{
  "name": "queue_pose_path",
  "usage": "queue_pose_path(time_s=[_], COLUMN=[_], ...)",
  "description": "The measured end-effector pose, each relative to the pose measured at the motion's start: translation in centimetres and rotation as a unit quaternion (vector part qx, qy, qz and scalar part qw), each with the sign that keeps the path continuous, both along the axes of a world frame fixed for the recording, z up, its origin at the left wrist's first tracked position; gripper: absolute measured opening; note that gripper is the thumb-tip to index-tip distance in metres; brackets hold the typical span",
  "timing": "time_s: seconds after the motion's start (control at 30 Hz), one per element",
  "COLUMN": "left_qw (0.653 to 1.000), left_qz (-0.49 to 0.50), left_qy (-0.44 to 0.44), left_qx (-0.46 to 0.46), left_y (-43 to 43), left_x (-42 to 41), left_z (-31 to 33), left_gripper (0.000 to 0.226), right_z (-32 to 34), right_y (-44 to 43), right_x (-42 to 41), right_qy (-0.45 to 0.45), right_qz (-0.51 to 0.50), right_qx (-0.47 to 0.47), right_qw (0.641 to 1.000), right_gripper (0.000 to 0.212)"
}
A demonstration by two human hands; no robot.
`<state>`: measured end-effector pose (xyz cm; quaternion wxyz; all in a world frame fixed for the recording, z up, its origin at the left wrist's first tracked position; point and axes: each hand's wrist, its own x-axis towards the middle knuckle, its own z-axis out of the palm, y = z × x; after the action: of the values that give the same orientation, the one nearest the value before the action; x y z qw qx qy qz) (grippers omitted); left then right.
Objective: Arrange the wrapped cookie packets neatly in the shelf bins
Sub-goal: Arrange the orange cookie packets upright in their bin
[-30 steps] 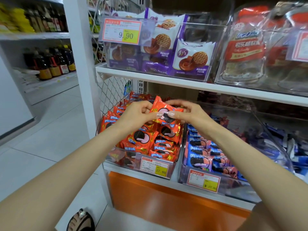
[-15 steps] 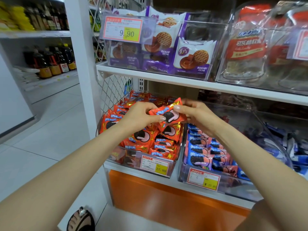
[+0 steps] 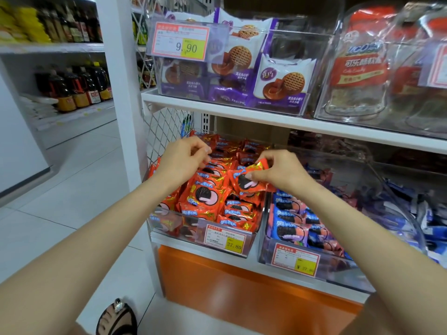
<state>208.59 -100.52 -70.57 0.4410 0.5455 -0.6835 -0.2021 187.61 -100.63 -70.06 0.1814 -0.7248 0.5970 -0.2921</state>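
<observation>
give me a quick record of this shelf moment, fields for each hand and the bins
left hand: fingers curled above the orange packets; grip unclear
right hand: pinches one orange packet over the bin's right side
orange bin: lower shelf, left; nearly full, price tag reads 27.80
blue bin: directly to its right, holds blue packets
upper shelf: purple packets in a clear bin

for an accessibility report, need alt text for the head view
A person's right hand pinches an orange cookie packet above a clear shelf bin full of matching packets; the left hand hovers with curled fingers over packets farther back. A bin of blue packets sits to its right, purple packets on the shelf above.
</observation>
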Motion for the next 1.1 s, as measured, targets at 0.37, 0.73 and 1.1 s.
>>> queue_pose_path(time_s=[0.37,0.73,1.1], left_qw=[0.99,0.99,0.976], left_qz=[0.008,0.021,0.085], left_qy=[-0.132,-0.128,-0.199], left_qx=[-0.052,-0.051,-0.039], left_y=[0.0,-0.4,-4.1], left_x=[1.3,1.8,1.8], left_z=[-1.0,-1.3,-1.1], left_gripper=[0.008,0.007,0.035], right_z=[-1.6,-1.2,-1.7], right_y=[0.1,-0.4,-0.2], right_x=[1.7,1.4,2.0], right_qy=[0.286,0.268,0.313], right_qz=[-0.012,0.036,0.017], right_qx=[0.019,-0.011,-0.041], right_qw=[0.958,0.963,0.949], right_gripper=[0.027,0.028,0.024])
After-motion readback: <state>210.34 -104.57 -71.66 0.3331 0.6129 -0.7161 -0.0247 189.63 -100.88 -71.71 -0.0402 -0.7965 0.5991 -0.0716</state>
